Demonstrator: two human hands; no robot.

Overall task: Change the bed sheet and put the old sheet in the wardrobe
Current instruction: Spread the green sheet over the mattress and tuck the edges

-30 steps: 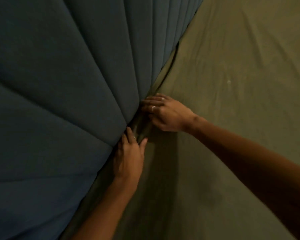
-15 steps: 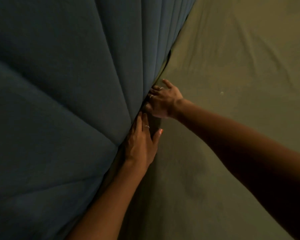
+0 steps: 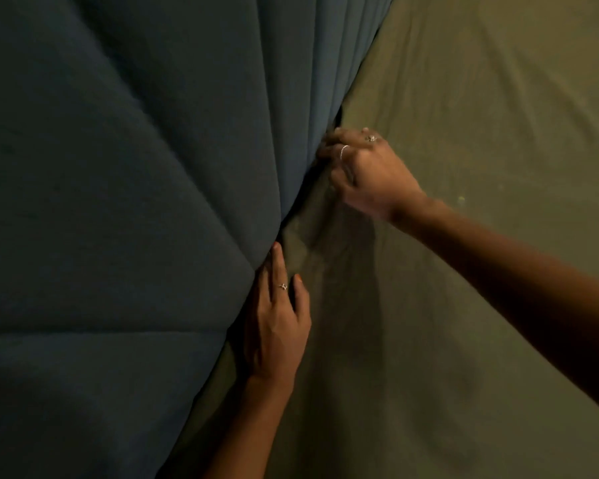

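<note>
The padded dark blue-grey fabric headboard (image 3: 125,202), stitched into broad channels that fan out toward 12 o'clock, fills the left of the view from 7 through 11 o'clock. Along its right edge runs the seam where it meets the bed, slanting from 6 o'clock up to 1 o'clock.

The left hand (image 3: 277,326) comes up from 6 o'clock and lies flat at the seam just below centre, back of the hand up, fingers straight and close together, their tips pressing into the gap between headboard and bed; a small ring shows on one finger. Its thumb rests on the cloth beside it.

The olive-green cotton bed sheet (image 3: 464,305) covers the mattress over the whole right side, from 12 round to 5 o'clock, lightly creased, and bunches into folds at the seam between the two hands.

The right hand (image 3: 370,174) reaches in from 4 o'clock and sits at the seam just above centre, near 1 o'clock, knuckles up with fingers curled downward into the gap; whether they grip the sheet there I cannot tell, since the tips are hidden. Two rings show on it
</note>
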